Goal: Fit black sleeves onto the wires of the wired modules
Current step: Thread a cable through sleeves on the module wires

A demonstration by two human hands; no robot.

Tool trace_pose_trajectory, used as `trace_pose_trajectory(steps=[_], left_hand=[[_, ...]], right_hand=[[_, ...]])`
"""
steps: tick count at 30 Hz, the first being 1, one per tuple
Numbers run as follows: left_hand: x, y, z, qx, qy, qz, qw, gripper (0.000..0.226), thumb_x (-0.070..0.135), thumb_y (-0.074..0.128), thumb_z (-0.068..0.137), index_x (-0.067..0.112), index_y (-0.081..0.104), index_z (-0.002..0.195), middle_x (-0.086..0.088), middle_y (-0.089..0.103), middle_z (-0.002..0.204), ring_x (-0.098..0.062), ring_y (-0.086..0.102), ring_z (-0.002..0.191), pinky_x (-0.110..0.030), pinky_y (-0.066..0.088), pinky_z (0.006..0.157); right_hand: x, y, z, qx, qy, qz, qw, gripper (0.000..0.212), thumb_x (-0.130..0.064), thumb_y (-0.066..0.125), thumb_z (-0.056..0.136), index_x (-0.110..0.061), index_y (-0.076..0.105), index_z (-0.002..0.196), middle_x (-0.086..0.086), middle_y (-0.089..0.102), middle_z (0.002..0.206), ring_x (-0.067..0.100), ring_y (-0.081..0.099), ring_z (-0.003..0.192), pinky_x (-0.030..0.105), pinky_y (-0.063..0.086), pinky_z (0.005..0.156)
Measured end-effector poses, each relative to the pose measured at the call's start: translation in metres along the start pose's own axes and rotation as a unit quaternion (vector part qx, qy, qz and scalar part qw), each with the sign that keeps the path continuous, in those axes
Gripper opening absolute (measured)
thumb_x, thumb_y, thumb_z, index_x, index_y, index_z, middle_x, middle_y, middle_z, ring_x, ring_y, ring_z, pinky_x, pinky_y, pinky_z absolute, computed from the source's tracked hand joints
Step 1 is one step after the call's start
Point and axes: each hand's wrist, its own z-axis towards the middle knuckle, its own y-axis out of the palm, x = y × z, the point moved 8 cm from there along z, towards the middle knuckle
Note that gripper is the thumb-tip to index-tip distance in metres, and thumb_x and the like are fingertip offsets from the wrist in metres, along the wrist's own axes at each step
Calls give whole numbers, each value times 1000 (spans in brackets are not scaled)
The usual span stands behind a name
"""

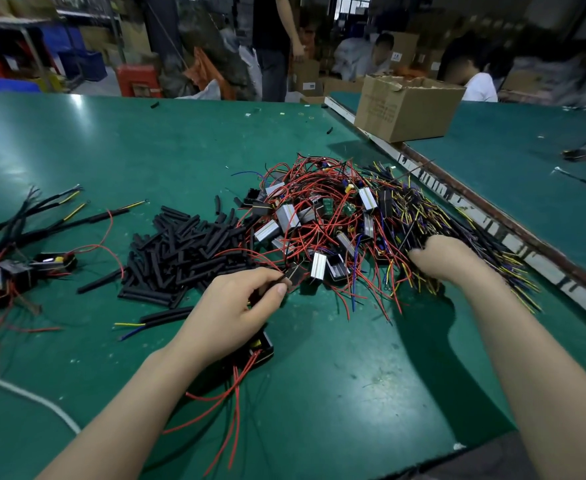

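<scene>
Dozens of silver-cased wired modules (pixel 322 223) lie heaped unsleeved mid-desk beside the short black tube sleeves (pixel 184 251), few finished ones far left, while my left hand (pixel 229 317) pinches a thin dark wire and my right hand (pixel 440 258) digs in, its grip hidden.

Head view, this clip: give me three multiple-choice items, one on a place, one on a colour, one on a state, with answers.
1. Where does the pile of black sleeves lie relative to the heap of wired modules?
A. left of it
B. right of it
C. inside the box
2. What colour is the table?
A. white
B. green
C. grey
3. What is the left hand doing?
A. lying flat
B. pinching a thin wire
C. lifting the cardboard box

Answers:
1 A, the sleeves sit to the heap's left.
2 B, the tabletop is green.
3 B, thumb and fingertips close on a thin dark wire.
</scene>
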Motion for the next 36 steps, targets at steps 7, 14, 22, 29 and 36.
trace_pose_trajectory(steps=[7,14,22,29,36], left_hand=[[-6,-2,1,23,-21,-44,999,16,31,56,91,23,70,95,13,61,70,-5,54,62,-13,37,57],[-25,-2,-3,53,-115,-186,974,14,22,56,93,29,68,92,4,63,65,-2,57,59,-15,44,61],[-29,-1,0,67,-134,-257,955,15,12,57,93,22,69,89,12,60,59,0,53,55,-10,42,59],[-31,1,0,88,-126,-231,961,6,20,66,87,25,63,88,16,55,61,2,49,58,-12,40,59],[-27,-3,0,90,-98,-213,968,7,21,66,88,27,63,85,15,58,66,1,50,61,-13,40,61]], right_hand=[[-14,-11,-54,-216,-45,635,740,14,-18,41,95,-17,46,81,-4,53,62,2,28,37,9,18,27],[-106,1,-93,-152,-198,732,634,9,-9,50,97,-10,53,88,1,68,75,7,53,51,13,35,38],[-144,32,-98,-129,-249,737,615,15,-11,43,100,-14,53,90,-5,71,81,4,56,55,16,41,51],[-152,41,-104,-172,-254,720,623,14,-10,41,100,-13,52,93,-6,72,82,4,56,54,16,39,53],[-156,48,-111,-166,-273,705,634,13,-12,45,99,-17,52,90,-6,72,83,5,57,56,19,38,54]])
